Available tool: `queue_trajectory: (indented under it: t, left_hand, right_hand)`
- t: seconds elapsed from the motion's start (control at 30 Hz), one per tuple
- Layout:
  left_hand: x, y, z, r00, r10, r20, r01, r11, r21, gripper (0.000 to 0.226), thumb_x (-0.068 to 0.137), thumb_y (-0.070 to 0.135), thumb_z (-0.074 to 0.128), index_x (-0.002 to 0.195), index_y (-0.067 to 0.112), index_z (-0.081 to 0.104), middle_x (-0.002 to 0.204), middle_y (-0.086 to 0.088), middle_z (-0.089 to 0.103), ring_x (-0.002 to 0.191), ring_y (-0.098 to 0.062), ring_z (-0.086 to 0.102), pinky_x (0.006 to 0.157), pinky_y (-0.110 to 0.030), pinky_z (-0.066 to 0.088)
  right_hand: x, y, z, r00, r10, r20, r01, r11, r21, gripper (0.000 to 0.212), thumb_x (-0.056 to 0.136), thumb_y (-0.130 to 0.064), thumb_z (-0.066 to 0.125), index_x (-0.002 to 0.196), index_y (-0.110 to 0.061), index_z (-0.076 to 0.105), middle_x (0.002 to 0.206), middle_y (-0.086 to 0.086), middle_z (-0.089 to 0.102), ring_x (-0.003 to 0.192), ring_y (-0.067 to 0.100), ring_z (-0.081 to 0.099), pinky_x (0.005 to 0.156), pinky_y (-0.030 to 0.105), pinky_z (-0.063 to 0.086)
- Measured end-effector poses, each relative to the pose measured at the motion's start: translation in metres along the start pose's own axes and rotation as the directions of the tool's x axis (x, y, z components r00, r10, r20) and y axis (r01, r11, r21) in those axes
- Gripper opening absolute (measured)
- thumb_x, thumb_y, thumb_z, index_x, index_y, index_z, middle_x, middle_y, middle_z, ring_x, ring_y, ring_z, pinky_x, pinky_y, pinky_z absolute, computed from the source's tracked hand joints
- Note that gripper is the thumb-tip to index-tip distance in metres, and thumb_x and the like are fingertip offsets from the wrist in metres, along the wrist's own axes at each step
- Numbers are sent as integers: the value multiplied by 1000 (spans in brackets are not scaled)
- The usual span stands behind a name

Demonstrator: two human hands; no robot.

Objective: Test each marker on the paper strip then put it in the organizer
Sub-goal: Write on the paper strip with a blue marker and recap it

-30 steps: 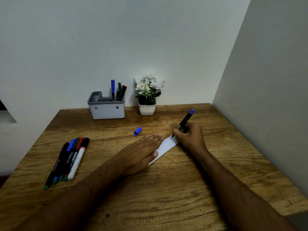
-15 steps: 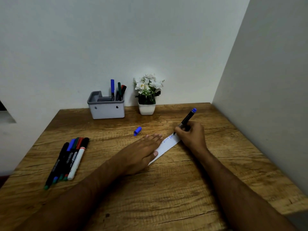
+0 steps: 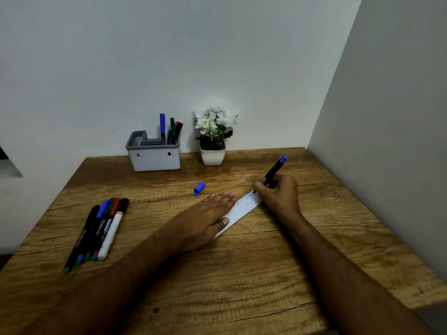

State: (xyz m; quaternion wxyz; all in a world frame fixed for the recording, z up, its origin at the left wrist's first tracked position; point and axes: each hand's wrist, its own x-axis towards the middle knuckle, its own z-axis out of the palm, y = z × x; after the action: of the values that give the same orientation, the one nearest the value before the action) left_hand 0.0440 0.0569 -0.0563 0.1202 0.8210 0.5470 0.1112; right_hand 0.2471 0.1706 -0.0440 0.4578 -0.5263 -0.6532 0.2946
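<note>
A white paper strip [image 3: 242, 209] lies slanted on the wooden desk, with blue scribbles near its far end. My left hand [image 3: 203, 221] presses flat on its near half, fingers straight. My right hand [image 3: 280, 194] grips a black marker with a blue end [image 3: 274, 169], its tip on the strip's far end. The marker's blue cap [image 3: 199, 188] lies loose on the desk. Several capped markers [image 3: 99, 230] lie side by side at the left. A grey organizer [image 3: 154, 157] at the back holds several markers upright.
A small white pot of white flowers [image 3: 212, 141] stands right of the organizer against the back wall. A side wall [image 3: 387, 141] runs close along the desk's right edge. The desk's front right corner [image 3: 425, 301] is in view.
My right hand has slid the marker a little farther along the strip, toward its far end, adding blue marks. My left hand has stayed put.
</note>
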Motion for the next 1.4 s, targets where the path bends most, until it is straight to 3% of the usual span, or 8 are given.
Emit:
queue_trajectory:
  t: [0.4,0.53,0.73,0.87,0.93,1.0,1.27,1.4]
  left_hand:
    - [-1,7,-10,999,-41,7,42,996,-78,56,108,36,32,159,27,11,164,16,5,139,15,-7,103,1,-13]
    - [-2,10,-18,997,-73,-18,70,988,-139,53,107,36,35,158,28,22,163,16,16,140,11,5,110,-8,0]
    - [5,7,-35,964,-158,-213,142,986,-86,51,104,31,45,154,21,36,159,8,33,146,-6,29,110,-15,18]
    - [20,5,-42,865,-311,-393,318,947,-48,26,94,13,53,117,12,66,107,-3,70,97,-21,66,87,-34,54]
    - [26,2,-44,817,-405,-411,441,898,-8,13,91,15,53,85,14,64,81,-2,64,76,-20,63,70,-40,56]
    - [31,1,-45,794,-448,-410,501,865,27,19,91,15,54,72,16,57,80,-5,63,77,-22,63,66,-36,55]
    - [40,10,-45,776,-475,-415,589,781,208,19,95,4,51,101,14,67,104,-7,68,97,-25,66,75,-34,54]
    - [42,3,-46,701,-492,-516,567,824,-14,16,93,6,57,97,16,69,99,-5,67,93,-22,65,74,-32,57]
  right_hand:
    - [1,-2,-14,999,34,-35,-22,951,308,14,81,-15,78,94,-9,78,86,7,78,79,21,73,69,39,59]
    - [-5,-19,-23,1000,3,-19,6,903,429,19,85,3,73,97,-10,81,81,11,76,66,19,65,60,35,52]
    - [-8,-44,-33,997,25,78,-67,803,592,21,96,-9,61,91,-10,81,76,17,68,67,25,60,62,35,51]
    - [-10,-47,-32,995,29,93,-80,786,613,18,96,-12,65,112,-4,67,90,21,77,70,29,67,68,42,58]
    - [-12,-48,-31,998,16,68,-54,794,606,15,95,-11,68,106,-2,65,89,20,78,67,28,68,65,40,58]
    - [-15,-48,-30,999,-12,44,-16,806,591,10,94,-8,68,97,1,67,84,21,76,62,26,66,58,36,55]
    - [-17,-44,-26,991,-133,26,100,845,525,11,89,0,74,94,-8,80,77,19,75,60,23,64,55,32,54]
    - [-16,-43,-23,995,-90,41,49,807,588,18,93,1,66,96,-8,82,86,17,79,74,24,72,65,27,58]
